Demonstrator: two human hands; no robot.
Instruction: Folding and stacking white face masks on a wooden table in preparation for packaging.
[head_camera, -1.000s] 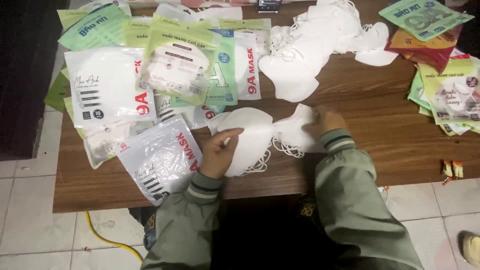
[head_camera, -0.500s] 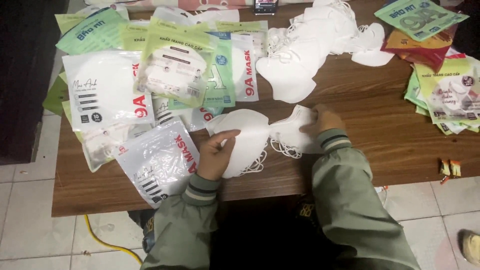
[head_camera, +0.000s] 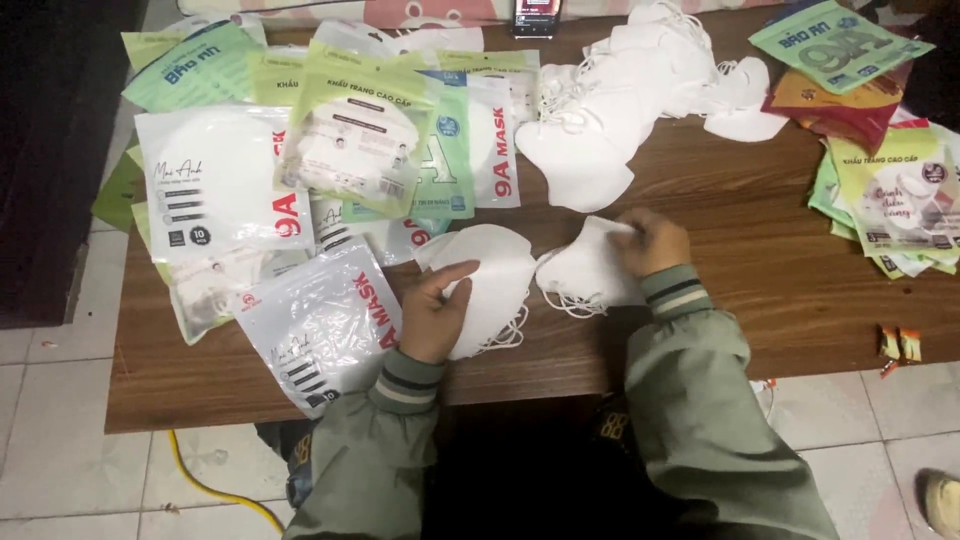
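White masks on brown wood, as we see them

We see white masks (head_camera: 500, 280) under the left hand (head_camera: 437, 318) and right hand (head_camera: 652, 242), and a white mask pile (head_camera: 625, 110) beyond; the table (head_camera: 760, 290) is brown woodgrain. Our sleeves (head_camera: 700, 400) are grey-green, their cuffs striped dark and pale. The pouch (head_camera: 325, 325) by the left hand is clear white with red lettering; the packets (head_camera: 360, 140) behind it are pale green and white. We note green, red and orange packets (head_camera: 850, 70) at the right, a yellow cable (head_camera: 215, 490) on pale grey floor tiles (head_camera: 60, 460).
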